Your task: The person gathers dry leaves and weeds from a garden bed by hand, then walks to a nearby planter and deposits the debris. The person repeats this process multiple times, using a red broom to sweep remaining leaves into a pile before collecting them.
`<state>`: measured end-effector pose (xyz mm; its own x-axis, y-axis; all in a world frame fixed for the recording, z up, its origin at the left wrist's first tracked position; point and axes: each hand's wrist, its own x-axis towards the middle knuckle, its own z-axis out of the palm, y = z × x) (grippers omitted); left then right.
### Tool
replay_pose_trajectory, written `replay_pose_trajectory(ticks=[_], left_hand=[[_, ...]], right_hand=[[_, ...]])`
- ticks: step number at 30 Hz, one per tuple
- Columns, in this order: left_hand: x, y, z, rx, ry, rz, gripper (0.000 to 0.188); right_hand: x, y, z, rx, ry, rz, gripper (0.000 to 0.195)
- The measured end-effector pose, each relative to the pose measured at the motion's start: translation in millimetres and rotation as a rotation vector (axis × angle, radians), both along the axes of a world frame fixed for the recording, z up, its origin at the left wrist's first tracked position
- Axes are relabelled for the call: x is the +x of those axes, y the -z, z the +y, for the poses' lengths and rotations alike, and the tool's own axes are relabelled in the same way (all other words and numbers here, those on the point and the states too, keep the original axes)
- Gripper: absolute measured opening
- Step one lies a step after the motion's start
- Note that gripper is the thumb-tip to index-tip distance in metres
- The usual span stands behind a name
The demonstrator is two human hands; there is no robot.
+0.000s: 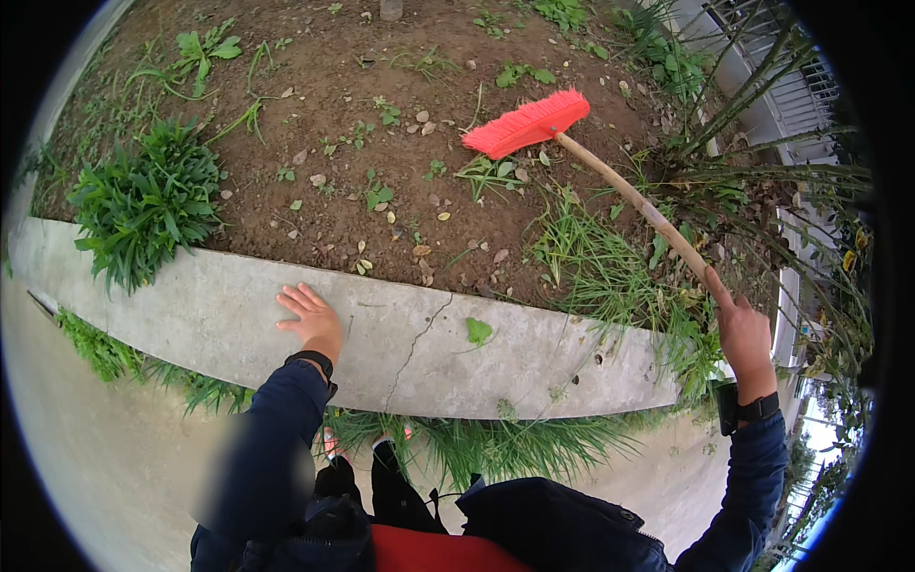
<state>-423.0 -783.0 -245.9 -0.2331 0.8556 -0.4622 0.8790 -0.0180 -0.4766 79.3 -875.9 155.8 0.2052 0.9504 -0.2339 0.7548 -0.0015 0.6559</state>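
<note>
My right hand [743,336] grips the wooden handle of a broom, its index finger stretched along the stick [643,207]. The red bristled broom head [532,125] is over the bare soil of a planting bed [343,150], bristles turned away from me. Whether they touch the soil, I cannot tell. My left hand [312,318] is spread on the pale concrete ledge [236,314] that borders the bed, holding nothing. To its right, a crack runs across the ledge, and a green leaf [477,331] lies beyond the crack.
A leafy green clump [146,200] overhangs the ledge at left. Long grass [607,264] grows under the broom handle. Thorny-looking bare stems [758,171] reach in from the right, before a pale railing [779,57]. More grass [500,447] grows between the ledge and my feet.
</note>
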Motion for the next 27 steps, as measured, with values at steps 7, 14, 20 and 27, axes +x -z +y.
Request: replay_pose_trajectory(ticks=[7,14,20,27], left_hand=[[0.6,22.1,0.1,0.085,-0.092,-0.037,0.074],[-7.0,34.5,12.1,0.259,-0.141,-0.359,0.062],[11.7,16.0,51.1,0.471,0.212,-0.764,0.045],[31.9,31.4,51.5,0.461,0.405,-0.777,0.033]], right_hand=[[-33.5,66.8,-169.0,0.313,0.363,0.379,0.07],[-74.4,277.5,-269.8,0.464,0.763,0.481,0.074],[-76.9,352.4,-271.7,0.403,0.88,0.463,0.07],[-2.2,333.0,78.6,0.726,0.053,0.876,0.053]])
